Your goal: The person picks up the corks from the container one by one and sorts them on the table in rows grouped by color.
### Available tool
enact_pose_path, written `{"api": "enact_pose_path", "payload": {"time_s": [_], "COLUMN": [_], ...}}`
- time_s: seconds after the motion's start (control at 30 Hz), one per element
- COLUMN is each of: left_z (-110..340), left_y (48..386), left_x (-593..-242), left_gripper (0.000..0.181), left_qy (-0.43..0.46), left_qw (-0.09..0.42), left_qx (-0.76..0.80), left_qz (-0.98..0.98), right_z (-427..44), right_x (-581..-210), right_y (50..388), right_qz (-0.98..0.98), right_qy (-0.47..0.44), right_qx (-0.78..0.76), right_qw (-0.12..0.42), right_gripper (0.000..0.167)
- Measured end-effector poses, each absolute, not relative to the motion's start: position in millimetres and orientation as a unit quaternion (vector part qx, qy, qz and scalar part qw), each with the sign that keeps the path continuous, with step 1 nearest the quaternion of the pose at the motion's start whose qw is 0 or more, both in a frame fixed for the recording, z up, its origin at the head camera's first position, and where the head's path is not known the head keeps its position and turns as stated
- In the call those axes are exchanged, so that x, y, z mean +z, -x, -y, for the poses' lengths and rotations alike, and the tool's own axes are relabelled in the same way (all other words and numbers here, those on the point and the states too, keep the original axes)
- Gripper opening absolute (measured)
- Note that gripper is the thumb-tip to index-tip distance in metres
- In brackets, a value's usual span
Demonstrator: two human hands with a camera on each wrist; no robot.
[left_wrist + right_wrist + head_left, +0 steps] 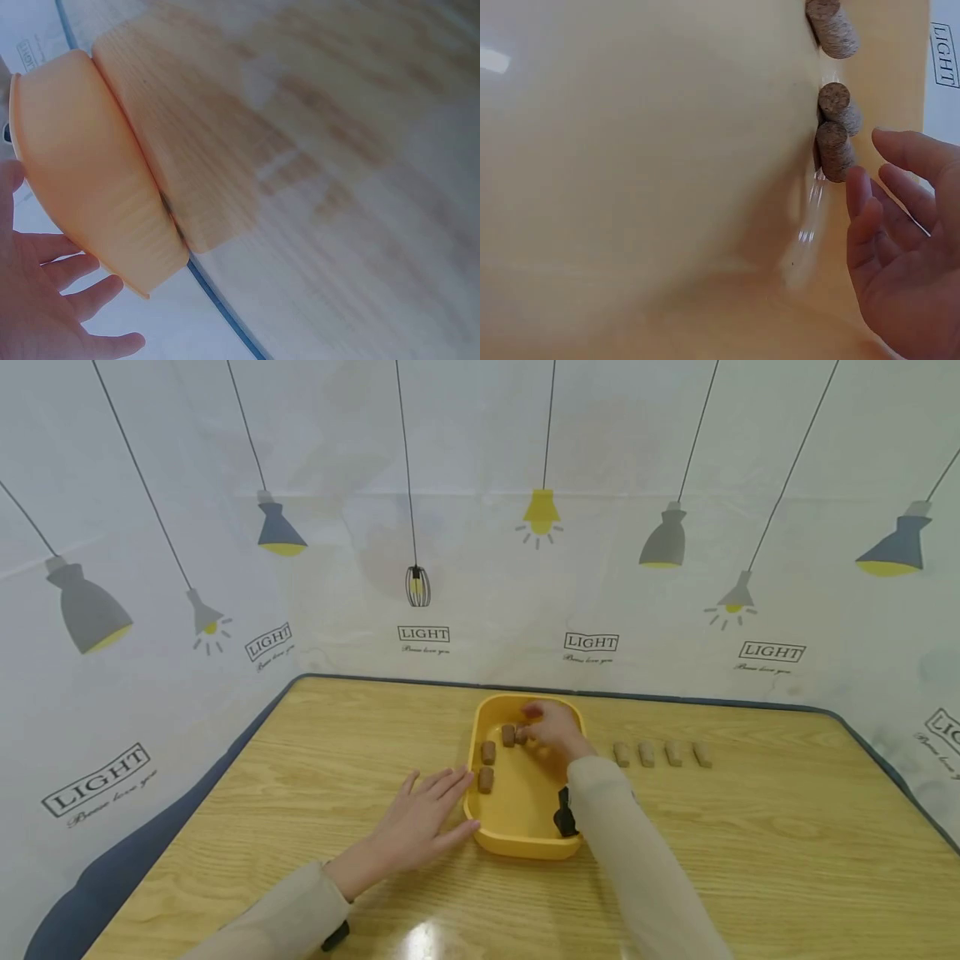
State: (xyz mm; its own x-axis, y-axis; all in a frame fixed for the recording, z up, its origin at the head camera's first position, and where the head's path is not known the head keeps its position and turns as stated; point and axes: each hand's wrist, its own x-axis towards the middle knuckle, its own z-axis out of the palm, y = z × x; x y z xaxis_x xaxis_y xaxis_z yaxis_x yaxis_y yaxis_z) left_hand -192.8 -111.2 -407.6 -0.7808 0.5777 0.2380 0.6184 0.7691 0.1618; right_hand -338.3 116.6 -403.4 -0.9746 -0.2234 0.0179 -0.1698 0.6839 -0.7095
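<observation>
A yellow-orange plastic tray (525, 847) stands on the table with several brown corks inside, all upright. Two of them, including a near cork (486, 781), are along its left wall, and two are side by side at the far end. My right hand (555, 728) reaches into the far right part of the tray. In the right wrist view its fingertips are right beside the end cork (835, 154), thumb and fingers apart, with nothing between them. My left hand (420, 818) spreads its fingers against the tray's left side, fingertips at the rim.
Several more corks (647, 753) stand in a row on the wooden table (750, 843), right of the tray. A wall sheet (480, 568) printed with lamps hangs behind the table's dark far edge. A black wrist device (566, 814) shows at the right sleeve.
</observation>
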Motion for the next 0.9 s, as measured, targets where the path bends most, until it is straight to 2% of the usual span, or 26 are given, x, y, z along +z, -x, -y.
{"api": "enact_pose_path", "payload": {"time_s": [0.37, 0.63, 0.9], "left_z": [112.1, 112.1, 112.4], "left_y": [194.2, 194.1, 194.7], "left_x": [-408.0, -407.9, -409.4], "left_gripper": [0.066, 0.066, 0.066], "left_qy": [0.324, 0.325, 0.324], "left_qw": [0.088, 0.085, 0.088], "left_qx": [-0.121, -0.126, -0.119], "left_qz": [0.934, 0.934, 0.935], "right_z": [-115.0, -109.6, -108.7], "right_x": [-409.8, -412.2, -408.5], "right_y": [340.1, 340.1, 340.1], "right_qz": [-0.942, -0.952, -0.952], "right_qy": [0.119, 0.128, 0.132], "right_qx": [-0.309, -0.274, -0.272], "right_qw": [0.060, 0.043, 0.054], "right_gripper": [0.038, 0.035, 0.032]}}
